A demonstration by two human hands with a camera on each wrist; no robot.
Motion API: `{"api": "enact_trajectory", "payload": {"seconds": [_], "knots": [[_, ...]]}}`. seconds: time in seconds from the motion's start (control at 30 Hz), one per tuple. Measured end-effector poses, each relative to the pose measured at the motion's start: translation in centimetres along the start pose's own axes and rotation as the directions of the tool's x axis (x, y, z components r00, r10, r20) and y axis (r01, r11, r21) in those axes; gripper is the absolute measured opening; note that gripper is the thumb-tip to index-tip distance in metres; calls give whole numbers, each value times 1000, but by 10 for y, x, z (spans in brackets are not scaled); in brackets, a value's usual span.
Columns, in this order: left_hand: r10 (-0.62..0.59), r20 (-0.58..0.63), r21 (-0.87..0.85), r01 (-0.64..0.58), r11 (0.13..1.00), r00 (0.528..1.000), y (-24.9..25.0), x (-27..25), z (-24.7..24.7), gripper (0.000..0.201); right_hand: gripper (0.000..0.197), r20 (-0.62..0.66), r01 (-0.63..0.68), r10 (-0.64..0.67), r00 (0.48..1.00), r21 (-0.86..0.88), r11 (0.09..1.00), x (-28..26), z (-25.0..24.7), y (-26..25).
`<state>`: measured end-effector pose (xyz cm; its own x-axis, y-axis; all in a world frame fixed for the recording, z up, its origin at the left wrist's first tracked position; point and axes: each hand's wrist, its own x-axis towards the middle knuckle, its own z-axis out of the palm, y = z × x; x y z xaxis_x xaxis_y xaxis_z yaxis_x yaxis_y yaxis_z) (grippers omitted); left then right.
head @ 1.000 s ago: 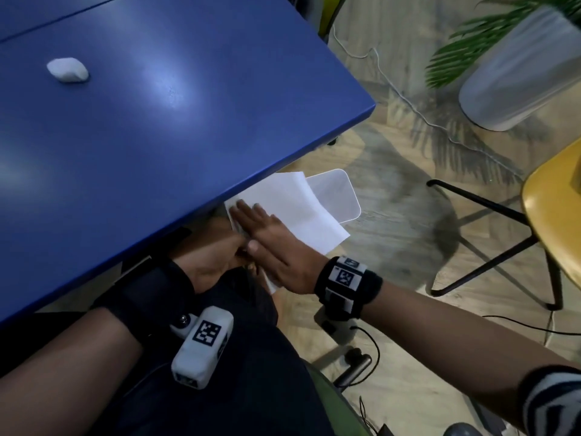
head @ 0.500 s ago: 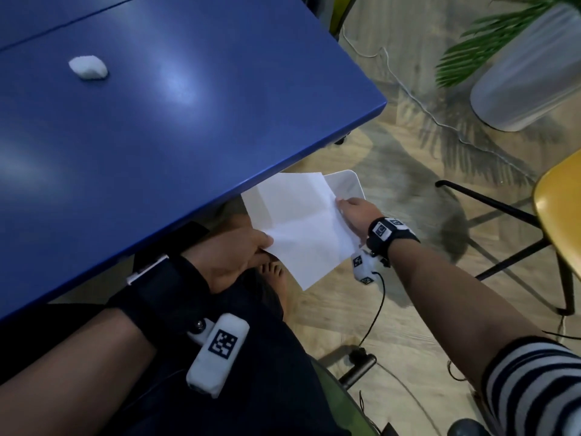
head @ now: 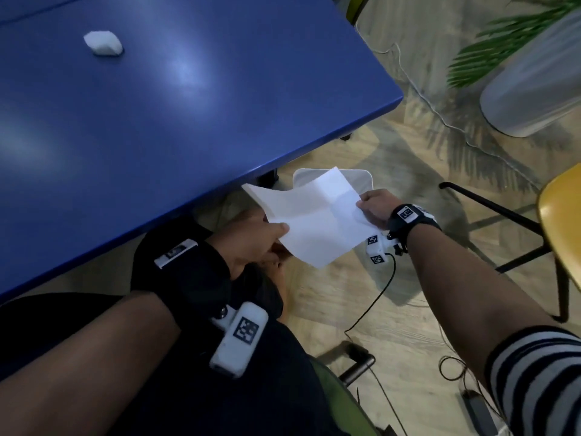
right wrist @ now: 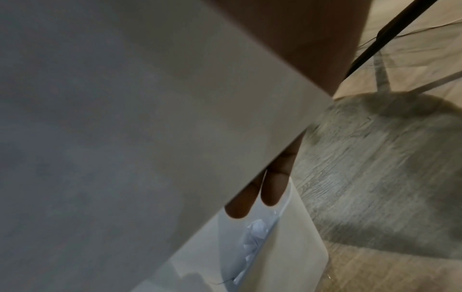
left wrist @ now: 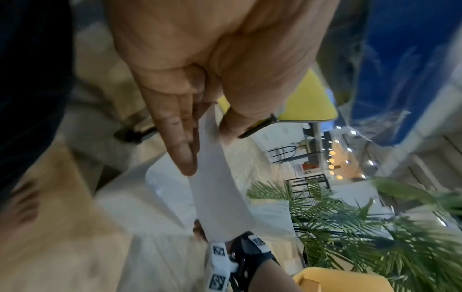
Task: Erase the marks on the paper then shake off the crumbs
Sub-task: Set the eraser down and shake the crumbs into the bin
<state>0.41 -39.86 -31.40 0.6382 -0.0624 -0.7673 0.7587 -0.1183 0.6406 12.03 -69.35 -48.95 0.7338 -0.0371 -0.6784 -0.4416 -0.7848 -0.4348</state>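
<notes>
A white creased sheet of paper (head: 317, 215) hangs in the air below the blue table's edge, over a white bin (head: 361, 177) on the floor. My left hand (head: 261, 237) pinches its near left edge between thumb and fingers (left wrist: 185, 154). My right hand (head: 374, 206) pinches the right edge; in the right wrist view the paper (right wrist: 150, 118) fills the picture and two fingertips (right wrist: 270, 189) show past its edge above the bin (right wrist: 287, 247). A white eraser (head: 103, 42) lies on the blue table (head: 188, 105), far left. No marks show on the paper.
A yellow chair (head: 559, 221) with black legs stands to the right. A potted plant in a grey pot (head: 534, 83) is at the far right. Cables (head: 374, 300) run over the wooden floor. Crumpled paper lies inside the bin.
My right hand left the flat of the sheet and took its right edge. Both hands then lifted and spread the paper further out over the bin.
</notes>
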Motion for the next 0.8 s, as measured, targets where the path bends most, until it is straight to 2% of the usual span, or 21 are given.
{"api": "enact_trajectory", "payload": {"seconds": [0.07, 0.23, 0.37, 0.47, 0.53, 0.57, 0.63, 0.7, 0.8], "knots": [[70, -44, 53, -68, 996, 997, 5, 4, -5, 28, 6, -4, -10, 10, 1000, 11, 1000, 6, -1, -3], [128, -104, 86, -120, 989, 986, 2, 6, -12, 20, 12, -9, 12, -12, 1000, 13, 1000, 11, 1, -4], [141, -160, 101, -125, 987, 977, -4, 16, -16, 20, 19, -10, -9, 11, 1000, 192, 981, 17, 10, 0], [123, -203, 137, -96, 986, 971, -1, 20, -15, 9, 11, -40, 17, -7, 999, 256, 967, 14, 14, -7], [135, -257, 185, -88, 979, 957, -1, 25, -15, 25, 16, -78, 12, 5, 997, 219, 976, 17, 13, -9], [138, -265, 207, -84, 975, 954, -1, 27, -16, 26, 14, -103, 6, 12, 995, 170, 985, 19, 12, -9], [125, -269, 231, -62, 971, 955, -1, 30, -17, 19, 10, -129, -26, 39, 991, 96, 995, 21, 11, -8], [103, -265, 211, -46, 976, 959, -1, 33, -19, 22, 14, -125, -31, 42, 991, 86, 996, 20, 11, -11], [111, -228, 134, -82, 988, 967, 1, 33, -21, 16, 11, -58, -15, 20, 998, 100, 995, 22, 11, -12]]}}
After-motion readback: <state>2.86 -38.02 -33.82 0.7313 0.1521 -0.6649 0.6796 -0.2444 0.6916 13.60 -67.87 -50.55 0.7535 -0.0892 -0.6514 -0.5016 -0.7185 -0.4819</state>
